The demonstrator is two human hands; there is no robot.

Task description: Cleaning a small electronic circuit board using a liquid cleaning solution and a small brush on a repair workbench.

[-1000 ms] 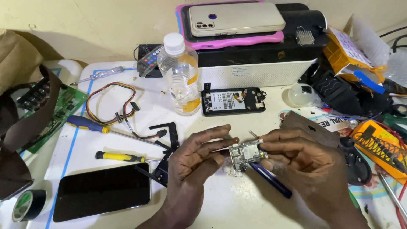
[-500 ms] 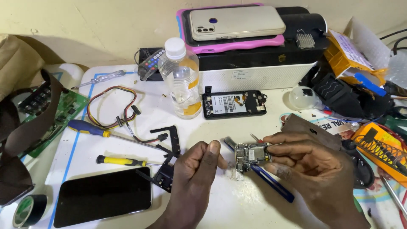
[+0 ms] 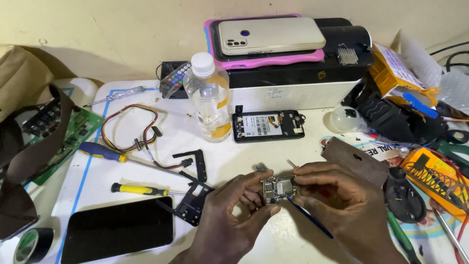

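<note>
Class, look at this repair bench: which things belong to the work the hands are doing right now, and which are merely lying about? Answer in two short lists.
In the work:
- small circuit board, pinched by the left hand and right hand
- blue-handled tool under the right hand

Lying about:
- plastic bottle
- opened phone body
- yellow-handled screwdriver
- blue-handled screwdriver
- phone lying screen up
- tape roll

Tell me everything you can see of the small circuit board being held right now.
The small circuit board is a compact, roughly rectangular phone board, silvery with metal shields and tiny components. It is held just above the white table, between the left hand and the right hand, fingertips pinching both ends. A thin tweezer-like tool pokes out above it. Its underside is hidden.
</note>
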